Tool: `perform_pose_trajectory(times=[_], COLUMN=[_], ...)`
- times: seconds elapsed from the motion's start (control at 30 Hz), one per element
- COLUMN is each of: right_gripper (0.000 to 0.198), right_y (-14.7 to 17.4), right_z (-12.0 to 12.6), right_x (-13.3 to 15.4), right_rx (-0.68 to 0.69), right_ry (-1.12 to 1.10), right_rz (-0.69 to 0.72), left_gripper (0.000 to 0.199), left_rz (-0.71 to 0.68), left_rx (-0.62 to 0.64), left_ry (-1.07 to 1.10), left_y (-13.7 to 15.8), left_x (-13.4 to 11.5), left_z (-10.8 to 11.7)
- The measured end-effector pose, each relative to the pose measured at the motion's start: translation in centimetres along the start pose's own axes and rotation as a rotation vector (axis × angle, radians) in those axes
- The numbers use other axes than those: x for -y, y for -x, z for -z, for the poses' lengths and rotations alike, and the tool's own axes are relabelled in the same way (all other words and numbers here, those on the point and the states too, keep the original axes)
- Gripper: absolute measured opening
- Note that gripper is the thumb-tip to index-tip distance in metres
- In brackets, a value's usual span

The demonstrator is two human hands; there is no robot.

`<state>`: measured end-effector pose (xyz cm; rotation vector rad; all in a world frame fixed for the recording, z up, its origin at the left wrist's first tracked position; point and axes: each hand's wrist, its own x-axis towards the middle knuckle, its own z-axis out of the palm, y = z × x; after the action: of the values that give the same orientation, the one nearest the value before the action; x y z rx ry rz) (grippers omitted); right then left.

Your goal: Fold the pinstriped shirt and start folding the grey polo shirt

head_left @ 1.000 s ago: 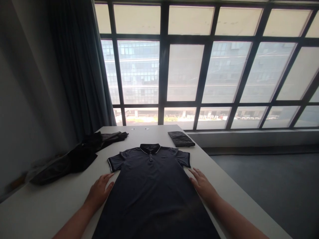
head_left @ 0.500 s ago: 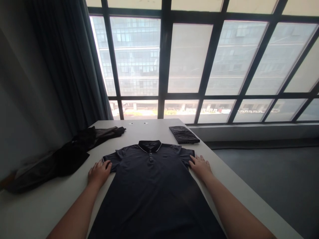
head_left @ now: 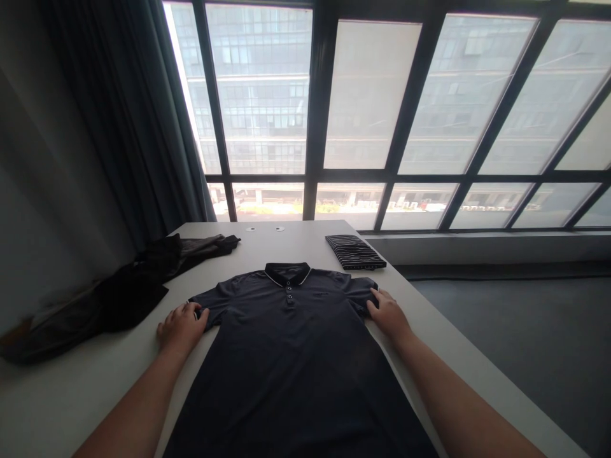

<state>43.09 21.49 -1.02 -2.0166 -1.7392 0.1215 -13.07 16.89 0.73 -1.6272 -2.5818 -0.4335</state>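
Note:
A dark navy polo shirt [head_left: 296,362] lies front side up and spread out, its black collar with a white edge at the far end and its lower part running out of view at the bottom. My left hand [head_left: 182,327] pinches the cuff of the sleeve on the left between thumb and fingers. On the other side, my right hand [head_left: 389,313] grips the cuff of the right-hand sleeve. Both sleeves are drawn outward and look fairly flat. Some of the fingertips are hidden at the cloth.
The shirt lies on a white table [head_left: 267,250]. A folded black-and-white striped cloth [head_left: 356,252] rests near its far right edge. Dark crumpled clothes [head_left: 128,289] are heaped along the left side. Beyond stand a curtain [head_left: 119,114] and large windows.
Both hands have moved slightly outward, pulling the sleeves wider apart. The right-hand cuff has shifted to the right and a little up. The camera view has tilted slightly down.

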Motion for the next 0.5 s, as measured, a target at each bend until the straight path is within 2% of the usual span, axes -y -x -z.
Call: perform_pose_trajectory(times=[0.13,0.2,0.3,0.4,0.5], right_gripper=[0.057,0.049,0.035,0.019,0.022], right_y=[0.2,0.3,0.3,0.1,-0.3], right_z=[0.6,0.6,0.6,0.7,1.1], right_x=[0.3,0.4,0.6,0.5,0.5], right_rx=[-0.110,-0.102,-0.026,0.023,0.046], right_ry=[-0.369,-0.675,-1.109,-1.220,-1.173], right_rz=[0.026,-0.078,-0.318,-0.436,-0.453], left_gripper=[0.054,0.056,0.056,0.056,0.056], left_rz=[-0.003,-0.006,-0.026,-0.045,-0.045], left_rx=[-0.004,0.000,0.013,0.031,0.044], left_ry=[0.012,0.002,-0.005,-0.001,0.004], left_y=[-0.3,-0.5,-0.8,-1.0,-1.0], left_x=[0.3,0.4,0.6,0.6,0.5], left_z=[-0.4,-0.7,-1.2,-1.4,-1.4])
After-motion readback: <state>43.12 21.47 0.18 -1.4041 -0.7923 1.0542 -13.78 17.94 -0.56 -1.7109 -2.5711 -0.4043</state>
